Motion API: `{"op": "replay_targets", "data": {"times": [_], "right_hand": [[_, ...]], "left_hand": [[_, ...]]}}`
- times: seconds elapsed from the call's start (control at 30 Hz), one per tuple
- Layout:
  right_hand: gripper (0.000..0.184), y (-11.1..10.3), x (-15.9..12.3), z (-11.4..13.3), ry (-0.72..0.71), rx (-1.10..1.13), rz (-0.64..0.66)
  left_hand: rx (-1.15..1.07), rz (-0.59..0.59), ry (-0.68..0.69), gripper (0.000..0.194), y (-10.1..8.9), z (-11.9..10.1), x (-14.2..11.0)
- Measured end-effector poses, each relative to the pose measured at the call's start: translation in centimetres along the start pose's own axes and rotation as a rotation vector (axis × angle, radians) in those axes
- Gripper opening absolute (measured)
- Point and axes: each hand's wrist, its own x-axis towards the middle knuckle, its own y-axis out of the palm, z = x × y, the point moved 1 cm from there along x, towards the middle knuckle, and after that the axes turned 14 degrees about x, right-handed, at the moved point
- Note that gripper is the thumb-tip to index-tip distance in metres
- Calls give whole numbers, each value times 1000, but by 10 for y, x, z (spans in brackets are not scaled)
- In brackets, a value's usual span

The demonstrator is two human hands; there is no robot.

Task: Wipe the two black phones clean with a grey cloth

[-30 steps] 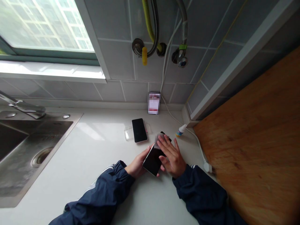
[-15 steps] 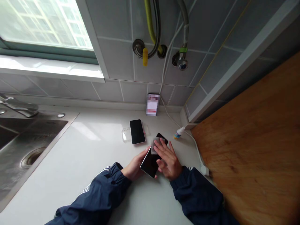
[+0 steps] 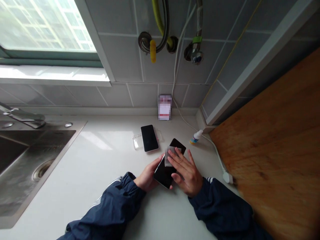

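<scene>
My left hand [image 3: 149,175] is closed around the edge of a black smartphone [image 3: 163,175], which tilts up to the right with its dark screen facing me. On the upper part of that screen lies a small grey cloth [image 3: 170,159]. My right hand [image 3: 187,171] holds the cloth against the glass under its outstretched fingers, thumb apart. Just beyond, a second phone [image 3: 150,138] rests screen up across a clear phone case [image 3: 137,142]. A small white spray bottle [image 3: 196,137] with a coloured label stands to the right of the hands.
A pixelated upright card or screen [image 3: 164,107] leans on the tiled wall. The steel sink [image 3: 42,190] and faucet [image 3: 23,117] are at left. A white cable [image 3: 185,124] runs down to a plug [image 3: 227,177] beside a wooden panel [image 3: 270,153]. Hoses and valves hang above.
The view has shifted slightly, so the counter items sit a bit farther right. The cloth stays on the upper screen under my right fingers; my left hand keeps hold of the phone.
</scene>
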Motion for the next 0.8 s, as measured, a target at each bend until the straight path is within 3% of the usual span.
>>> {"op": "replay_targets", "data": {"times": [0.2,0.5,0.67,0.8], "right_hand": [[53,-5,2,-17,112,-3,-90],[61,5,1,15,-67,93,139],[58,6,1,12,-69,59,130],[53,3,1,0,-15,23,70]], "left_hand": [[65,45,79,63,3,0,1],[-40,-70,99,71,4,-3,-1],[-50,-72,126,69,5,-4,-1],[17,-1,97,67,5,-4,-1]]}}
